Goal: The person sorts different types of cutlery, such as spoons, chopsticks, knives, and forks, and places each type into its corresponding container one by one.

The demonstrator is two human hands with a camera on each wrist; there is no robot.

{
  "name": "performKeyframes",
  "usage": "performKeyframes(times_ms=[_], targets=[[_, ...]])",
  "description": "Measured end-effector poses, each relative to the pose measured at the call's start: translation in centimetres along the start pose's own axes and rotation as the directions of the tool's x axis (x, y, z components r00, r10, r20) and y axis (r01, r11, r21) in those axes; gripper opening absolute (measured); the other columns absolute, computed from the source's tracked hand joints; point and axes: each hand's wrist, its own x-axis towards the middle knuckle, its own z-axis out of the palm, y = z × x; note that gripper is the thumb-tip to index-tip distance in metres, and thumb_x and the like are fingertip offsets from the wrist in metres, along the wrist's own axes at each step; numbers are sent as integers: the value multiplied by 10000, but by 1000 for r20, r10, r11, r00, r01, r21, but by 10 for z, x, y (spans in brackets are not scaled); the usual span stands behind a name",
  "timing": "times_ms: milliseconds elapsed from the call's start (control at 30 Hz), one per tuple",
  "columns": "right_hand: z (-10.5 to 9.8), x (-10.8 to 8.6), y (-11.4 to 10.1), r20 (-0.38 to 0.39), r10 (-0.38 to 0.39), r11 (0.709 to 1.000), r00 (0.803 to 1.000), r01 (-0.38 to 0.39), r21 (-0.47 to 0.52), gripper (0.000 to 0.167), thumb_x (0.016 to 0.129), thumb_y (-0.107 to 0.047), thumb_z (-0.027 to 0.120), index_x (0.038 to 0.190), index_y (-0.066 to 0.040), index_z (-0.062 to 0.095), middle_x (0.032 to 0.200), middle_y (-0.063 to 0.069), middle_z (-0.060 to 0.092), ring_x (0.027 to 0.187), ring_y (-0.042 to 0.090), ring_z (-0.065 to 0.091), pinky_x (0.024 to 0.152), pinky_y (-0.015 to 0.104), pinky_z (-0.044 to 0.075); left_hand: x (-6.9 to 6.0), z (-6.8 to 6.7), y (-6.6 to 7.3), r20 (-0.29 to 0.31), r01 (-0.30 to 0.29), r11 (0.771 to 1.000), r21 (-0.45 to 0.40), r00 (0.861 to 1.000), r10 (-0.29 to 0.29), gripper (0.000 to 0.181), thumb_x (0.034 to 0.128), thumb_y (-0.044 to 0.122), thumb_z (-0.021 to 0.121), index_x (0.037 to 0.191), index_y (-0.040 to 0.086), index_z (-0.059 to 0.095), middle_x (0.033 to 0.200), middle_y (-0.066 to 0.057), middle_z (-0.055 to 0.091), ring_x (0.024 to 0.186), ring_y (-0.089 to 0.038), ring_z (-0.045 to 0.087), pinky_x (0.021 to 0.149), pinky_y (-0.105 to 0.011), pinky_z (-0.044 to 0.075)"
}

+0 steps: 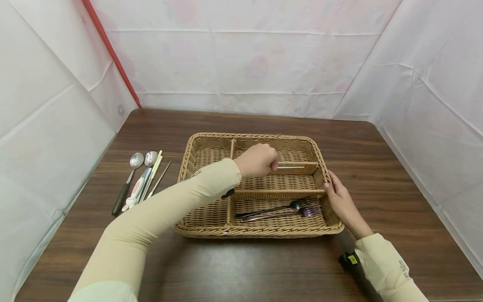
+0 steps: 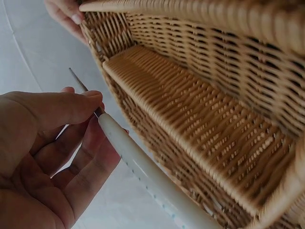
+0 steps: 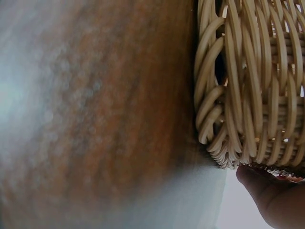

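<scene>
In the head view, your left hand (image 1: 258, 160) hung over the rear right part of the wicker basket (image 1: 260, 231), with a thin pale strip (image 1: 290, 167) showing just beyond your knuckles, near the rear divider (image 1: 311, 163). Your right hand (image 1: 343, 205) was clamped on the basket's right rim, thumb over the edge, which seemed a sound way to stop it sliding on the wooden tabletop (image 1: 400, 201). A black fork (image 1: 296, 204) and a purplish fork (image 1: 305, 212) lay together in the front right compartment, and loose cutlery (image 1: 139, 184) lay to the left, outside the basket. In the left wrist view, you pinched a white-handled utensil (image 2: 143, 164) by its metal neck between thumb and fingertips, close beside the basket's woven wall; the strip seen from above was probably its metal end. That light pinch at the neck probably left the long handle free to tip, so a level hold, in line with the divider, would have suited it best. In the right wrist view, your thumb pressed at the basket's edge while your other fingers were hidden; firm but gentle pressure there looked enough.
</scene>
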Motion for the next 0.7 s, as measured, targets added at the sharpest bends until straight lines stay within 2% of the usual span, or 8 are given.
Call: performKeyframes(times_ms=[167, 400, 567, 700], targets=[[0, 0, 0, -4, -1, 1000, 1000, 1, 0, 556, 1046, -173, 320, 1499, 36, 76, 1486, 339, 178, 1361, 459, 197, 1079, 566, 195, 9, 14, 2, 13, -14, 1000, -17, 1000, 14, 234, 846, -112, 541, 819, 60, 697, 768, -9, 646, 695, -124, 583, 686, -228, 482], [1, 0, 1, 2, 13, 1000, 1000, -13, 11, 557, 1044, -157, 326, 1505, 22, 68, 1495, 331, 165, 1368, 457, 183, 1080, 572, 187, 17, 29, 1, 60, -19, 1000, -16, 998, 20, 293, 811, -165, 492, 817, 32, 709, 737, -6, 628, 654, -115, 535, 660, -221, 459], [1, 1, 1, -6, 14, 1000, 1000, -14, 9, 556, 1044, -158, 328, 1505, 20, 73, 1492, 331, 174, 1365, 455, 193, 1081, 567, 191, 20, 36, 2, 115, -41, 999, -9, 992, 42, 274, 825, -164, 498, 802, 25, 695, 686, 25, 544, 622, -93, 438, 622, -204, 393], [0, 1, 1, -11, 13, 1000, 1000, -13, 7, 553, 1042, -145, 332, 1504, 22, 79, 1493, 328, 178, 1366, 451, 192, 1083, 563, 189, 22, 40, 4, 162, -63, 998, 2, 985, 61, 289, 829, -170, 490, 710, 66, 608, 644, 37, 439, 608, -106, 352, 600, -224, 317]])
